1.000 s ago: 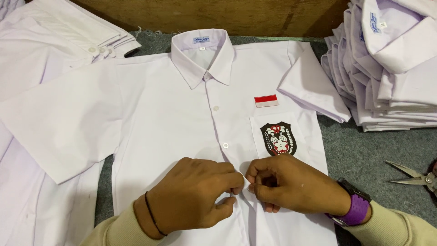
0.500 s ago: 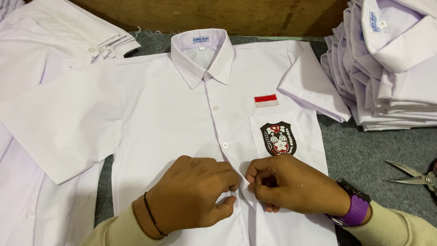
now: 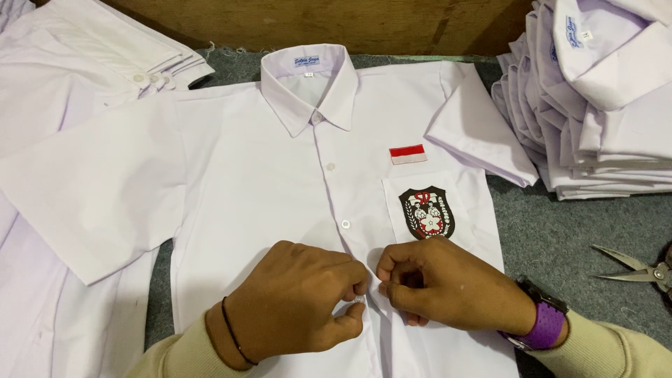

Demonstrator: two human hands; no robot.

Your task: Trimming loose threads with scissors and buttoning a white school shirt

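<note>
A white short-sleeved shirt [image 3: 252, 175] lies front up on a grey surface, collar away from me. It has a red-and-white patch and a dark shield badge [image 3: 427, 212] on the chest pocket. My left hand [image 3: 294, 308] pinches a small white button [image 3: 359, 299] at the shirt's front placket, low on the shirt. My right hand [image 3: 448, 283], with a purple watch strap on the wrist, pinches the placket edge right beside it. The fingertips of both hands nearly touch. The upper buttons are fastened.
A tall stack of folded white shirts [image 3: 602, 98] stands at the right. More white shirts [image 3: 63, 84] lie at the left, partly under the sleeve. Metal scissors [image 3: 640, 269] lie on the grey cloth [image 3: 567, 245] at the right edge. A wooden board [image 3: 350, 24] runs along the back.
Both hands stay at the same spot on the placket; only the fingers shift slightly around the button.
</note>
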